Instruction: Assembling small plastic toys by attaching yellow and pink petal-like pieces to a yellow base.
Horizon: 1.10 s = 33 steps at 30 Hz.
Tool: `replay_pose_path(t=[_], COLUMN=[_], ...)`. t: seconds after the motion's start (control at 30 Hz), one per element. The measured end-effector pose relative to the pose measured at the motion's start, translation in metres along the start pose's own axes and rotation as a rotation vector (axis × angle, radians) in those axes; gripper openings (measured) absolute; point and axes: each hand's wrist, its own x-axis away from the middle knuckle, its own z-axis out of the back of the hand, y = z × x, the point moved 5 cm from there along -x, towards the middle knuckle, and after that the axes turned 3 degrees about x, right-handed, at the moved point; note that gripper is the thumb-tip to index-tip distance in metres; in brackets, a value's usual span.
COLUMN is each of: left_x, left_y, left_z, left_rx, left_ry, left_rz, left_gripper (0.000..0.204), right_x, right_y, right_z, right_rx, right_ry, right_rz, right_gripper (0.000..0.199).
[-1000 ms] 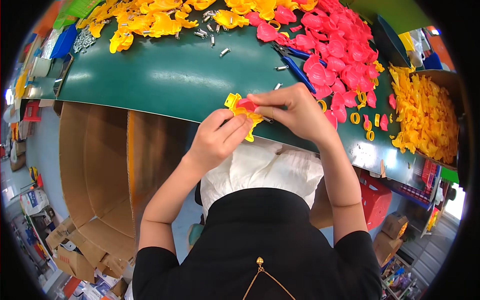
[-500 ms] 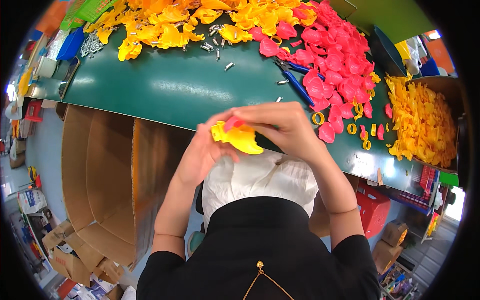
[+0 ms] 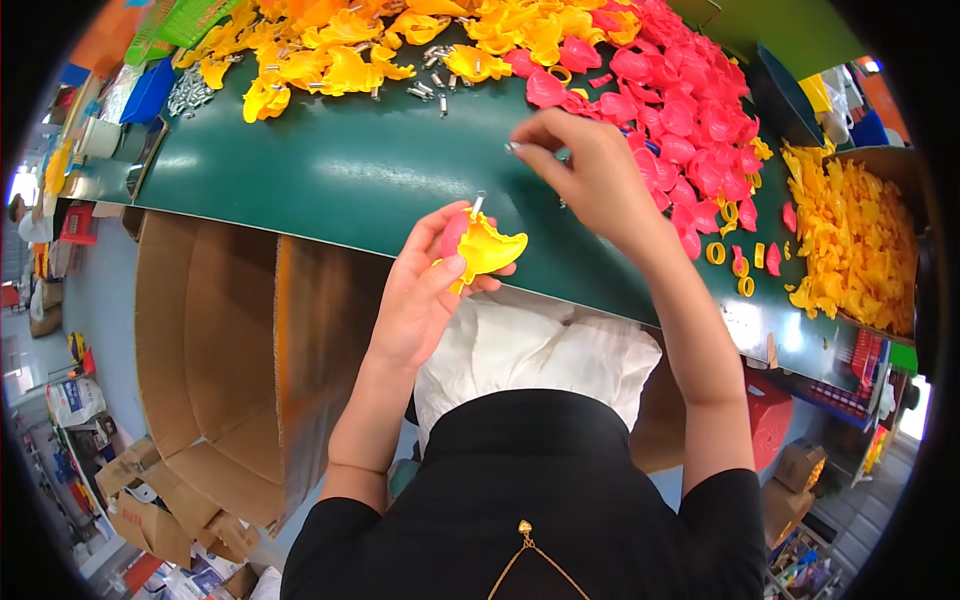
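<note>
My left hand (image 3: 408,305) is closed around a thin, curved yellow plastic shell (image 3: 490,247) with a pink plastic piece (image 3: 455,231) against its left side. At the shell's upper tip shows a small metal cylinder (image 3: 478,204); whether it is fixed there or lies behind, I cannot tell. Over the table, to the upper right of the shell, my right hand (image 3: 590,172) has thumb and forefinger pinched together. A small silvery metal piece (image 3: 511,148) glints at its fingertips. Part of the pliers and some pink parts are hidden behind the right hand.
A heap of yellow shells (image 3: 340,68) with loose metal cylinders lies along the green table's (image 3: 330,170) far side. Pink shells (image 3: 685,120) and yellow rings (image 3: 716,252) are at the right, beside a box of yellow parts (image 3: 850,235). An open cardboard box (image 3: 205,340) stands at left below the table edge.
My right hand has left the yellow shell and moved up and right over the table. The left hand has turned the shell upright. A loose metal cylinder is gone from mid-table.
</note>
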Motion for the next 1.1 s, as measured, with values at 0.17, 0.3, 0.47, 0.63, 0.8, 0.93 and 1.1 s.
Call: replay_pose_path(t=[0.17,0.3,0.47,0.63,0.8,0.93,1.1], left_x=[-0.005,-0.002,-0.008,0.008,0.03,0.007,-0.004], left_y=[-0.006,-0.013,-0.015,-0.004,-0.018,-0.024,-0.025], left_z=[-0.006,-0.021,-0.033,-0.043,-0.067,-0.064,-0.072], left_rx=[-0.117,-0.415,-0.803,-1.02,-1.826,-1.823,-1.714], left_ry=[-0.044,-0.023,-0.03,0.054,-0.264,-0.306,-0.402], left_rz=[0.027,-0.03,-0.174,-0.432,-1.146,-1.18,-1.096], left_gripper=[0.057,0.051,0.044,0.043,0.019,0.018,0.02], right_x=[0.036,0.052,0.071,0.027,-0.037,-0.041,-0.032], right_y=[0.009,0.01,0.042,0.042,0.083,0.093,0.097], right_z=[-0.003,0.021,0.084,0.083,0.057,0.056,0.071], right_rx=[0.37,0.299,0.275,0.405,0.723,0.711,0.056], right_ry=[0.159,0.237,0.291,0.196,-0.044,-0.202,-0.068], right_rz=[0.079,0.003,-0.286,-0.135,-0.075,-0.101,-0.19], right_gripper=[0.015,0.015,0.015,0.017,0.016,0.015,0.014])
